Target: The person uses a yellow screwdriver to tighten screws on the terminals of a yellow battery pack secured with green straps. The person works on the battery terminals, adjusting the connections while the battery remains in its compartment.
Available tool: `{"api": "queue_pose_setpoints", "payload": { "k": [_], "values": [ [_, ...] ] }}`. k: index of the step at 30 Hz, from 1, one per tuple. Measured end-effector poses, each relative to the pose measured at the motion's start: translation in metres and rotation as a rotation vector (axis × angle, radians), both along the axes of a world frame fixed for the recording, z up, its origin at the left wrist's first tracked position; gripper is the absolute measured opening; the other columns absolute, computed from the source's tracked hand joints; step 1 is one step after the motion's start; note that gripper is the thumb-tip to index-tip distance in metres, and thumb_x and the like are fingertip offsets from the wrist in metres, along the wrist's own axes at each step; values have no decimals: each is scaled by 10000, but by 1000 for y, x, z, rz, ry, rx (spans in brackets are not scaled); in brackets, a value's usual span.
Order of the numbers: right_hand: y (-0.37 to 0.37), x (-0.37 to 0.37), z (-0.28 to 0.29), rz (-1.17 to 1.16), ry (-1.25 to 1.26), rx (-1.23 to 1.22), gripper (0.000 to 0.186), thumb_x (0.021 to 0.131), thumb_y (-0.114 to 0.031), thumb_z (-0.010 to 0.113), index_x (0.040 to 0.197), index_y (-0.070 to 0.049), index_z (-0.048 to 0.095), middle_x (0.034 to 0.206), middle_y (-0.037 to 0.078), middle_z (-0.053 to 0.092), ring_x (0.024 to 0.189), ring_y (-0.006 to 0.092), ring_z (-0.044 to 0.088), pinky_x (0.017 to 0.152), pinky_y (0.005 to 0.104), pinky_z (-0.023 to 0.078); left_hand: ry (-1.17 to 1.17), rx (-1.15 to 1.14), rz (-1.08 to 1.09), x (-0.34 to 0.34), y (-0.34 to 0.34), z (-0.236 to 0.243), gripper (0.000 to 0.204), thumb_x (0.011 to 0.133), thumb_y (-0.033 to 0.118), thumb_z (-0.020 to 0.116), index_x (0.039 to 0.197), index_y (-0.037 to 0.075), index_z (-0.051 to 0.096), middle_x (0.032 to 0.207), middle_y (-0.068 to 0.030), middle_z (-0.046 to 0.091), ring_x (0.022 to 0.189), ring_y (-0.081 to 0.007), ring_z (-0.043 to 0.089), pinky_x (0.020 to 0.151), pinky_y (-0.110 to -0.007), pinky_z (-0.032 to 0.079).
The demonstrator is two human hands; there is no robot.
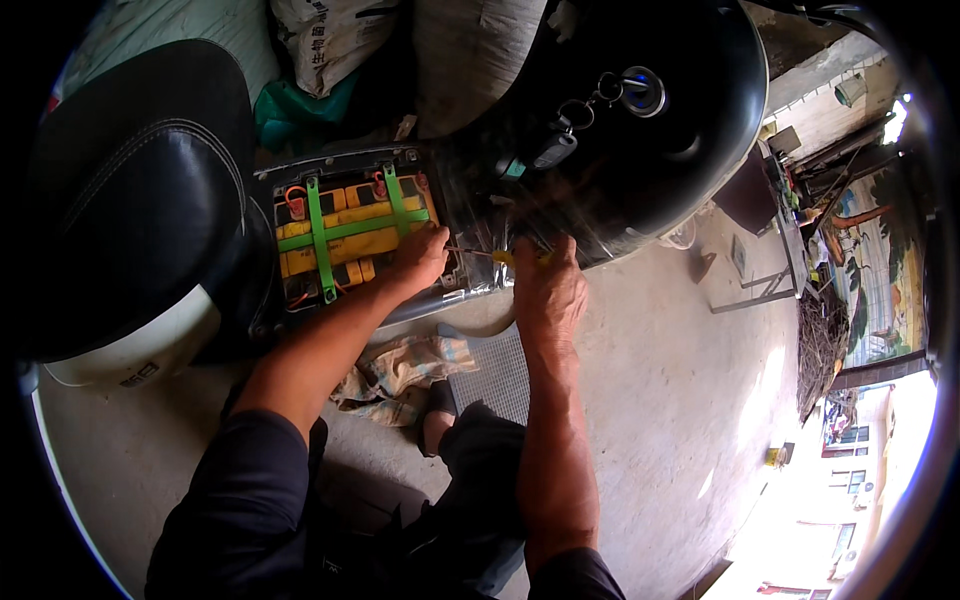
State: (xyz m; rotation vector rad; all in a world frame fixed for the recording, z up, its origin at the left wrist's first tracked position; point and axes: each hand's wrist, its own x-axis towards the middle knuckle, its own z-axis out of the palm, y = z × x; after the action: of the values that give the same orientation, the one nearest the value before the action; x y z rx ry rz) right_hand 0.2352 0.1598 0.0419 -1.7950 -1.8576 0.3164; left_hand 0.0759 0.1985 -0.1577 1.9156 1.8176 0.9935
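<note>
A screwdriver with a yellow handle [503, 258] is gripped in my right hand [550, 300], its thin shaft pointing left. At its tip my left hand [424, 258] is closed in a pinch; what the fingertips hold is hidden. Both hands are over the right edge of an open battery compartment [430, 165] in an electric scooter's floor. Inside lie several yellow and black batteries [360, 242] with red and orange wires. Green straps [318, 235] cross over them, and one runs toward my left hand.
The black scooter seat [140, 190] rises at left. On the black front panel [690, 100], a key ring with a fob [555, 150] hangs from the ignition [642, 92]. Sacks [335, 40] stand behind. Below lie a checked cloth [400, 370] and a grey mat [495, 370].
</note>
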Motion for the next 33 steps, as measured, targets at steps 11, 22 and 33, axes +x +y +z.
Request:
{"api": "queue_pose_setpoints", "payload": {
  "k": [11,22,33],
  "values": [
    [-5,-4,4,11,-12,-6,338,868,-297,643,999,-7,526,832,215,658,778,408,642,677,474,500,5,20,0,-2,-2,-3,220,774,95,679,931,35,537,900,-187,567,861,-405,578,721,-503,467],
    [-12,-12,6,61,36,45,444,852,-314,659,1144,8,567,919,236,681,865,393,673,739,432,518,26,51,-16,-3,-3,0,184,781,70,597,942,-20,585,924,-228,606,864,-395,609,756,-472,516],
    [-6,-7,-7,157,27,217,398,864,-275,635,1131,15,583,906,225,683,833,361,683,733,414,524,45,71,-9,0,-1,0,248,758,68,627,980,-38,598,930,-226,617,871,-385,617,754,-458,521]
  ]
}}
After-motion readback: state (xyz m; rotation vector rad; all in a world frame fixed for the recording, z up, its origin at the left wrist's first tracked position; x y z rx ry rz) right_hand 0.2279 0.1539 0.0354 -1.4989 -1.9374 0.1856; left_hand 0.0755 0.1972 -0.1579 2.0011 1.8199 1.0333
